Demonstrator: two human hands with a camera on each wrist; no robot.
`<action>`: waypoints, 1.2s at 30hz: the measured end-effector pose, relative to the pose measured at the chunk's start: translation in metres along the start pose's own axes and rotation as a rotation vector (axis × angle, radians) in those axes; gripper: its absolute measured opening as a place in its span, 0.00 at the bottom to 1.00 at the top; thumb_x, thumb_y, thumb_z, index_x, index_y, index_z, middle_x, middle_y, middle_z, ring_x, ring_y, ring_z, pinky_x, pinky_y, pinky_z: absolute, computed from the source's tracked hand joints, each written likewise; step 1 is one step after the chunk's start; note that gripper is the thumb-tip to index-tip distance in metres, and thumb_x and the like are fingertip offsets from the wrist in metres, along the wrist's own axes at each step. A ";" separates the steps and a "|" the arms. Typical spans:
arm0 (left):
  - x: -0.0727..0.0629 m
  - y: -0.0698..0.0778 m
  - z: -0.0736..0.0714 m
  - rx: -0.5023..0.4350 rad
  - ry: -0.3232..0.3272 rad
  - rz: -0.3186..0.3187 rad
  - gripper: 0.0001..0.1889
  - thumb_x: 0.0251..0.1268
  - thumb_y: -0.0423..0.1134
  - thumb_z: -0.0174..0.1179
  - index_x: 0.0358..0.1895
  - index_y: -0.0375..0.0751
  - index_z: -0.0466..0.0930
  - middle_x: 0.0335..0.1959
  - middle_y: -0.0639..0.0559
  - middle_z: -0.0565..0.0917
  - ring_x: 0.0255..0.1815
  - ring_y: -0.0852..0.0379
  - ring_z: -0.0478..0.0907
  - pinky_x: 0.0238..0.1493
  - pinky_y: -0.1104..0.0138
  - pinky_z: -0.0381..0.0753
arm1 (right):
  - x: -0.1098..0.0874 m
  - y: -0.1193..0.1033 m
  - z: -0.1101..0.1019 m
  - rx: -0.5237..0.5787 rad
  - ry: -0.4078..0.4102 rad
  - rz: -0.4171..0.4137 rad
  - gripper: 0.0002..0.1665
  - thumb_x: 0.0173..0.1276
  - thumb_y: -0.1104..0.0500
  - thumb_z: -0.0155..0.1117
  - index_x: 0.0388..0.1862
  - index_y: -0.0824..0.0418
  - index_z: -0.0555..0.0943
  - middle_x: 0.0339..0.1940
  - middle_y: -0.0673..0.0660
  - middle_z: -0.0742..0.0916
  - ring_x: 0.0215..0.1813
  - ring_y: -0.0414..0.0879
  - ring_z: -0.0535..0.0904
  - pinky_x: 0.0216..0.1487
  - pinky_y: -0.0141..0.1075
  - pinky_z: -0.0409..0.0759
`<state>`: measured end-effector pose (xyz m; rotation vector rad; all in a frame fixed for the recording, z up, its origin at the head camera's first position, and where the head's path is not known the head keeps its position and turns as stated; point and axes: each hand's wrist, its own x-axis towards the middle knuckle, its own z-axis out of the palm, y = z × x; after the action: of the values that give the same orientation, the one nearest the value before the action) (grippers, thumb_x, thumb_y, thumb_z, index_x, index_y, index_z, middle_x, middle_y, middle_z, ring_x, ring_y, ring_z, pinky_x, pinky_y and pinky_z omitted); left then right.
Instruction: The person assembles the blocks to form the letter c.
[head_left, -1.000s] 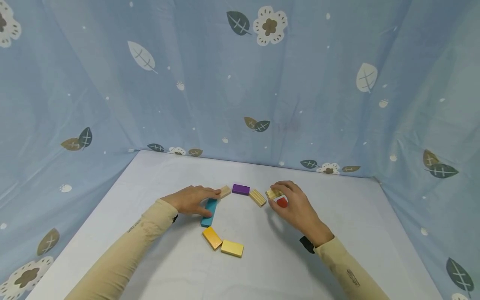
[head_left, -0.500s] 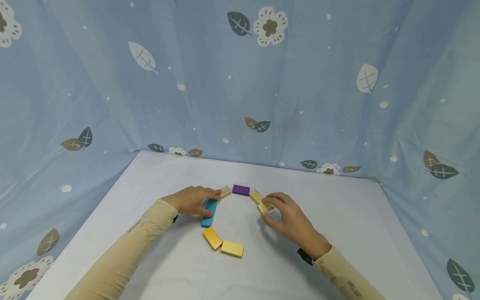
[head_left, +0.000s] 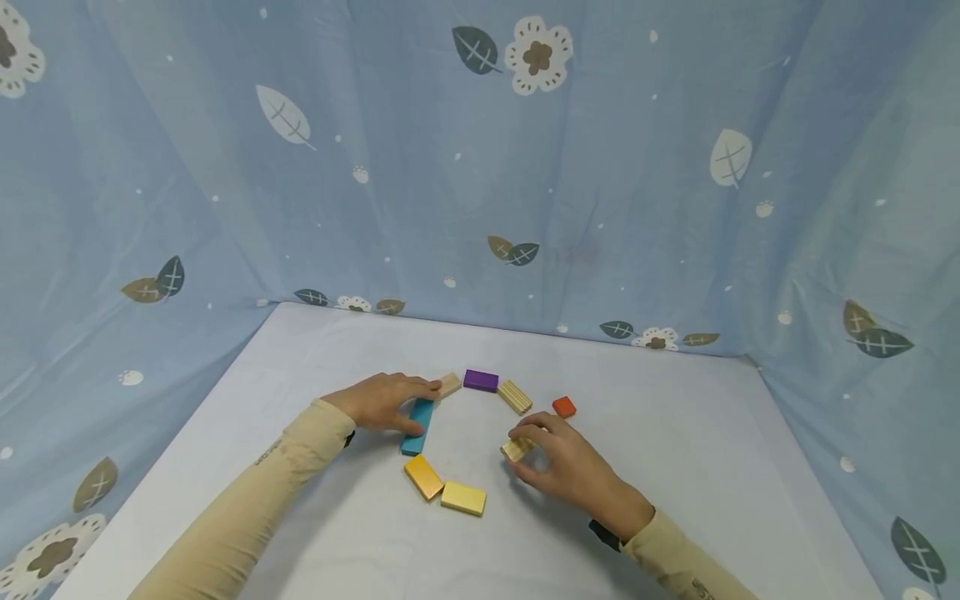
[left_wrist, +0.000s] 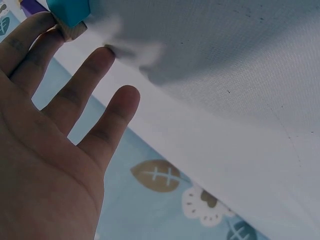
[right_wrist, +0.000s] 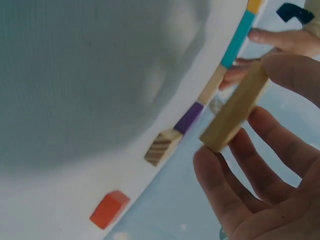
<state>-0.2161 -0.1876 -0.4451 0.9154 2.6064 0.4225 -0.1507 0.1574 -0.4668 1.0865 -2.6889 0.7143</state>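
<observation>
In the head view my right hand pinches a small plain wooden block between thumb and fingers, above the white table. The right wrist view shows this wooden block held by its two ends. My left hand lies at the left, its thumb on the long blue block and its fingertips at a pale wooden block. Extended, spread fingers of the left hand appear in the left wrist view. A striped wooden block and a red block lie beyond the right hand.
A purple block lies between the pale and striped blocks. Orange and yellow blocks continue the curve at the near side. A blue patterned curtain hangs behind the white table.
My right hand has carried the wooden block from beside the red block, past the striped block, toward me and leftward. The red block shows fully again. The left hand stays in place.
</observation>
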 end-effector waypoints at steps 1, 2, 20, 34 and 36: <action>0.000 0.000 0.000 -0.001 -0.002 0.000 0.35 0.67 0.50 0.68 0.74 0.42 0.71 0.77 0.50 0.66 0.74 0.40 0.65 0.73 0.44 0.63 | -0.001 -0.002 0.001 -0.004 -0.023 0.006 0.24 0.59 0.50 0.80 0.53 0.54 0.85 0.55 0.51 0.82 0.55 0.42 0.79 0.55 0.38 0.83; 0.000 0.001 -0.001 0.003 0.000 0.004 0.35 0.67 0.50 0.68 0.74 0.42 0.71 0.77 0.49 0.66 0.74 0.40 0.65 0.73 0.43 0.63 | -0.002 -0.003 0.002 -0.006 -0.051 0.016 0.23 0.60 0.49 0.79 0.53 0.53 0.85 0.54 0.50 0.82 0.55 0.42 0.79 0.56 0.38 0.83; 0.001 -0.002 0.002 0.010 0.003 0.012 0.35 0.67 0.50 0.68 0.73 0.42 0.71 0.77 0.49 0.66 0.73 0.39 0.66 0.73 0.43 0.64 | -0.009 -0.010 0.009 -0.011 -0.247 0.049 0.23 0.62 0.47 0.78 0.54 0.52 0.84 0.55 0.50 0.82 0.54 0.42 0.79 0.54 0.38 0.83; 0.001 -0.002 0.000 0.012 0.006 0.027 0.34 0.67 0.50 0.68 0.73 0.41 0.71 0.77 0.48 0.66 0.73 0.39 0.67 0.72 0.43 0.64 | -0.009 -0.013 0.010 0.020 -0.277 0.051 0.20 0.63 0.49 0.77 0.52 0.54 0.86 0.52 0.47 0.82 0.54 0.41 0.79 0.55 0.37 0.83; 0.001 -0.002 -0.001 0.013 0.002 0.021 0.35 0.68 0.51 0.68 0.74 0.42 0.70 0.78 0.49 0.66 0.73 0.40 0.66 0.73 0.43 0.63 | -0.009 -0.014 0.010 0.023 -0.280 0.049 0.20 0.63 0.49 0.77 0.52 0.54 0.86 0.52 0.47 0.82 0.54 0.41 0.79 0.55 0.37 0.83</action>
<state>-0.2185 -0.1888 -0.4452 0.9477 2.6065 0.4128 -0.1343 0.1494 -0.4727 1.2118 -2.9555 0.6452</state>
